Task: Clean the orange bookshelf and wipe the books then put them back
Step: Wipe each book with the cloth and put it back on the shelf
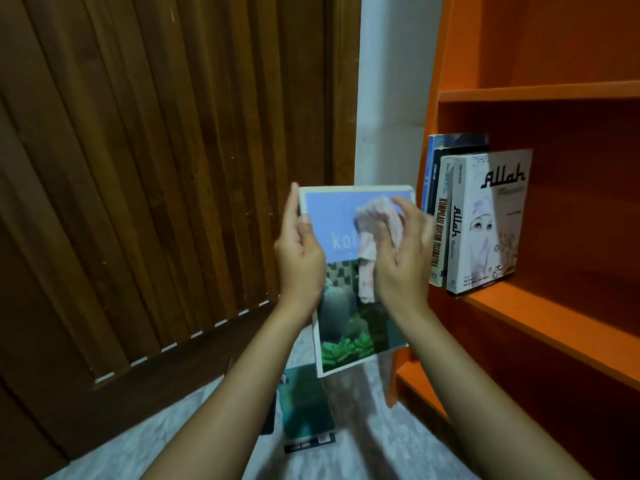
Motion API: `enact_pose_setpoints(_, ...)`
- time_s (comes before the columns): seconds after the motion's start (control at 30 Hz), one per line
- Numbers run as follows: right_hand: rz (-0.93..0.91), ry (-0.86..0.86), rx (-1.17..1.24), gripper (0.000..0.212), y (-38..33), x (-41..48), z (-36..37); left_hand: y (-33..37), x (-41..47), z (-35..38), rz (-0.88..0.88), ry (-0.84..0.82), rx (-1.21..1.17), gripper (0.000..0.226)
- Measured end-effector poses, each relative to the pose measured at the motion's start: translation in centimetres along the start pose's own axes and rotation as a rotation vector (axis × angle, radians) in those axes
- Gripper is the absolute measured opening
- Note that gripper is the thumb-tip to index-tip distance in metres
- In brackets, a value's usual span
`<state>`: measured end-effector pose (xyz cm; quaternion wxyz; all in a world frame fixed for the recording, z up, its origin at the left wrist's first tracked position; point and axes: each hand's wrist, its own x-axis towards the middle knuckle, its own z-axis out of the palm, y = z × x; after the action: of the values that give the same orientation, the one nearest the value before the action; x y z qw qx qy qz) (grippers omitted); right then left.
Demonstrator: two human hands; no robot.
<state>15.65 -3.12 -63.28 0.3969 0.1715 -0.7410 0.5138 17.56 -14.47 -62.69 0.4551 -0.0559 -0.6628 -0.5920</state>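
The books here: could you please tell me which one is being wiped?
The lavender-topped book, gripped by the left hand; the right hand holds a pink-and-white cloth on its cover. The upright books on the orange bookshelf are untouched.

A book [346, 327] is held upright before the person, the left grip [299, 261] on its left edge, the right grip [405, 268] holding a cloth [369, 258] against its cover. Right of it stands the bookshelf [554, 95], with a row of books [481, 230] upright at its middle shelf's left end. A door [156, 168] stands left; more books [306, 410] lie on the floor [363, 445] below.
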Motion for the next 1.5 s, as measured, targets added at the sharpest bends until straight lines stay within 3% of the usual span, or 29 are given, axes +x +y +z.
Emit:
enact_pose_setpoints(0.13, -0.242, -0.018, -0.168, 0.026, -2.4, 2.0, 0.9, 1.1, -0.6, 0.3, -0.005, -0.035, -0.059, 0.041)
enact_pose_setpoints(0.27, 0.218, 0.218, -0.145, 0.022, 1.5, 5.3, -1.2, 1.3, 0.4, -1.0, -0.034, 0.014, -0.207, 0.039)
enact_pose_setpoints(0.33, 0.289, 0.23, -0.096, 0.022, 1.7, 4.7, -0.9, 1.6, 0.6, -0.8, -0.061, -0.008, -0.22, 0.039)
enact_pose_setpoints(0.47, -0.168, 0.028, -0.069, 0.022, -0.5, -1.2, 1.8, 0.5, 0.4, -0.1, -0.146, 0.026, -0.243, 0.036)
enact_pose_setpoints(0.5, -0.202, 0.005, -0.078, 0.022, 0.3, -1.9, 1.8, 0.1, 0.4, -0.3, -0.17, 0.029, -0.261, 0.036)
enact_pose_setpoints(0.53, -0.112, 0.009, -0.068, 0.022, 1.4, -1.8, 1.5, -0.1, 0.3, -0.8, -0.187, 0.028, -0.278, 0.035)
enact_pose_setpoints(0.63, 0.381, 0.137, -0.014, 0.022, 4.8, -0.7, -0.2, -0.2, 0.2, -1.8, -0.163, 0.024, -0.291, 0.033)
enact_pose_setpoints(0.67, 0.428, 0.162, -0.012, 0.021, 5.0, -0.9, -0.3, 0.0, 0.2, -1.8, -0.141, 0.026, -0.292, 0.034)
enact_pose_setpoints(0.73, 0.355, 0.16, 0.037, 0.019, 3.6, -2.1, 0.4, 0.5, 0.3, -1.0, -0.117, 0.056, -0.296, 0.035)
enact_pose_setpoints(0.87, -0.008, -0.027, 0.121, 0.022, 1.1, -7.5, 2.2, 0.5, 0.6, -0.1, -0.12, 0.164, -0.257, 0.034)
enact_pose_setpoints(0.9, -0.008, -0.035, 0.114, 0.024, 1.6, -7.8, 2.1, 0.3, 0.7, -0.4, -0.114, 0.185, -0.256, 0.034)
enact_pose_setpoints(1.03, 0.435, 0.038, 0.055, 0.023, 4.9, -5.9, 1.2, -0.2, 1.1, -1.4, -0.116, 0.231, -0.273, 0.035)
enact_pose_setpoints(1.07, 0.475, 0.021, 0.034, 0.023, 5.3, -6.0, 1.3, -0.2, 1.1, -1.4, -0.108, 0.235, -0.263, 0.036)
enact_pose_setpoints(1.17, 0.368, -0.079, 0.076, 0.025, 4.0, -8.0, 2.6, -0.4, 0.8, -1.1, -0.048, 0.26, -0.202, 0.037)
enact_pose_setpoints(1.3, -0.054, -0.378, 0.126, 0.024, 3.6, -12.2, 2.6, -1.4, 1.0, -1.9, -0.069, 0.333, -0.182, 0.036)
enact_pose_setpoints(1.37, -0.113, -0.41, 0.07, 0.025, 5.3, -12.2, 2.4, -1.8, 1.2, -2.7, -0.069, 0.38, -0.176, 0.037)
enact_pose_setpoints(1.5, 0.237, -0.209, 0.043, 0.027, 7.0, -9.9, 2.4, -1.8, 1.5, -3.3, -0.084, 0.363, -0.227, 0.037)
